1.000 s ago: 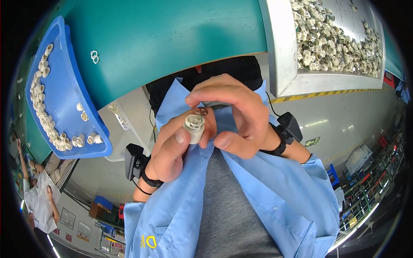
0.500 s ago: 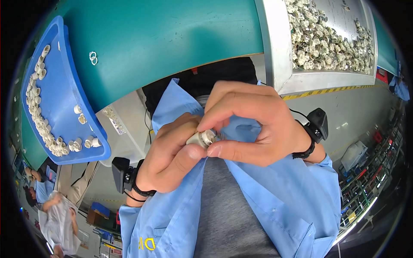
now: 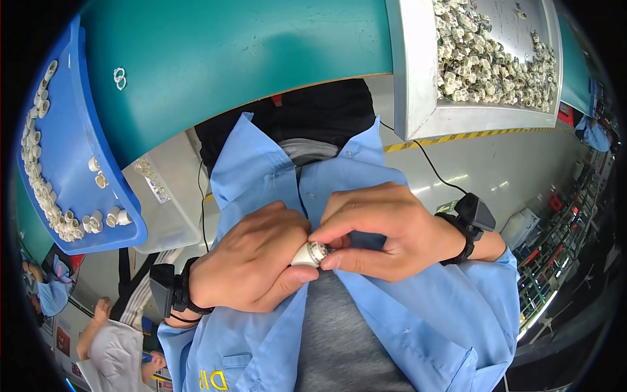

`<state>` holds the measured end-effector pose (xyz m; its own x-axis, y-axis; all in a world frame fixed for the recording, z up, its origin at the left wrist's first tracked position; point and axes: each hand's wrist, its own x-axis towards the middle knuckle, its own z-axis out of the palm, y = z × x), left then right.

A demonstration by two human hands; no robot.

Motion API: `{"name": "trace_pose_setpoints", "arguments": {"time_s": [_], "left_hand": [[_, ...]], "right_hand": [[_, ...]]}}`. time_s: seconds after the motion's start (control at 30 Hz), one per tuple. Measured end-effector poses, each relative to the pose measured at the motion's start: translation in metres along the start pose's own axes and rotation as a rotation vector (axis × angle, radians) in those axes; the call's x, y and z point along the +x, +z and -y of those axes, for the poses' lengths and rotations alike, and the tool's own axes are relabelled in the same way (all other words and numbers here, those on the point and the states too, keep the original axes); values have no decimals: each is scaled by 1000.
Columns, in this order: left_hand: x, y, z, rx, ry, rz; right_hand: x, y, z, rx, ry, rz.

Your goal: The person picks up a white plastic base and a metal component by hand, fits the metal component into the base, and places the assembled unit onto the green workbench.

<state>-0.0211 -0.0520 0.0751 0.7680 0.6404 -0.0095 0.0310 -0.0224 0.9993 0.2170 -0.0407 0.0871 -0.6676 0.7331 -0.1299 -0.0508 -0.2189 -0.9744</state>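
My left hand [image 3: 251, 264] is closed around a small white cylindrical fitting [image 3: 307, 254], held against my chest over my blue shirt. My right hand [image 3: 382, 232] pinches the fitting's open end with thumb and fingertips, where a ribbed metal part [image 3: 320, 250] shows. Most of the fitting is hidden inside my left fist. Both wrists wear black bands with a small black device.
A blue tray [image 3: 62, 163] with several small white fittings along its rim sits on the teal table [image 3: 228, 59] at the left. A metal tray [image 3: 418, 98] heaped with several similar parts lies at the upper right. Other people in blue stand at the far left edge.
Both hands have dropped lower and closer to my body with the fitting. The fitting, upright and exposed earlier, now lies sideways, mostly covered by my left fist.
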Motion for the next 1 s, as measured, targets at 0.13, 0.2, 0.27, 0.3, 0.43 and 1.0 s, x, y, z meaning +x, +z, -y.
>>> {"name": "trace_pose_setpoints", "arguments": {"time_s": [0.13, 0.2, 0.27, 0.3, 0.43, 1.0], "left_hand": [[-2, -2, 5, -32, -11, 50], [-2, -3, 6, -47, -24, 53], [-1, -3, 6, -87, -49, 49], [0, -3, 5, -126, -76, 44], [4, -1, 1, -196, -148, 17], [4, -6, 19, -276, -223, 81]], "right_hand": [[0, 4, -4, -5, -5, -23], [0, 3, -5, -9, -11, -28], [1, 2, -6, -54, -24, -51], [1, 1, -6, -77, -30, -61], [1, 0, -2, -73, -19, -80], [6, -10, -19, 86, 251, 2]]}}
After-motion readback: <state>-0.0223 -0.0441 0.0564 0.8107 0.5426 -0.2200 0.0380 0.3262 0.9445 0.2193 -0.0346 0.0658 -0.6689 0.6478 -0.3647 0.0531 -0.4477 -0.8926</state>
